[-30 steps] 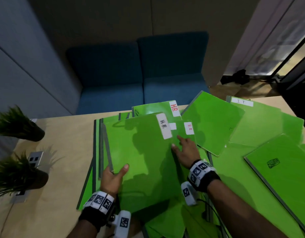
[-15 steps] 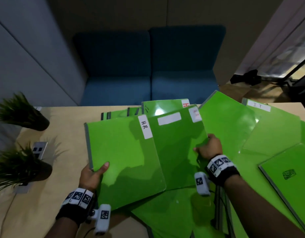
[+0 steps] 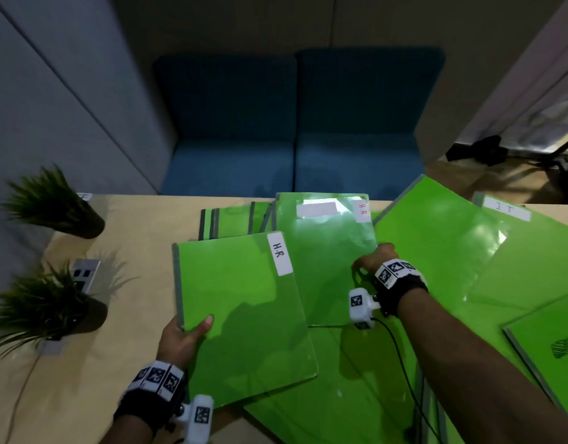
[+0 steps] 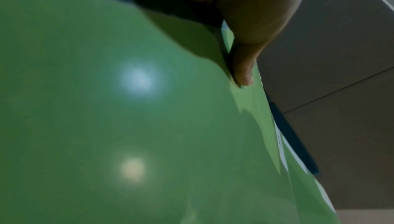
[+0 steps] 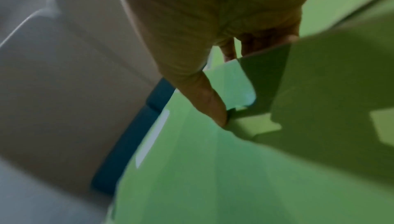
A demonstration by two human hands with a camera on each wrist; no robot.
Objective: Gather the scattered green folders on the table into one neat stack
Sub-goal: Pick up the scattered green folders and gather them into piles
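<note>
We see our left hand [image 3: 183, 341] gripping the near left corner of a flat green plastic folder with a white "H.R" label [image 3: 244, 318], thumb pressed on its top face and the fingers hidden beneath it; the left wrist view shows that thumb [image 4: 243, 69] lying along the folder's edge. This folder overlaps the left side of a second glossy green folder with a red "H.R" label [image 3: 330, 261]. Our right hand [image 3: 372, 261] pinches this second folder at its right edge, thumb on top; in the right wrist view the thumb [image 5: 211, 106] meets the green sheet while the other fingers curl behind the edge.

Under and around both lie more green folders on the pale wooden bench [image 3: 116, 315]: a fanned group with grey spines [image 3: 231, 216] at the far side, a large tilted folder [image 3: 436, 245] to the right, a folder with a white "IT" label [image 3: 532, 251] beyond it, and a folder with a dark printed mark [image 3: 551, 341] at the near right.

Two small potted plants with spiky green leaves [image 3: 48, 203] stand at the bench's left end, with a grey socket panel [image 3: 84, 274] between them. A blue upholstered sofa [image 3: 295, 129] sits behind the bench.
</note>
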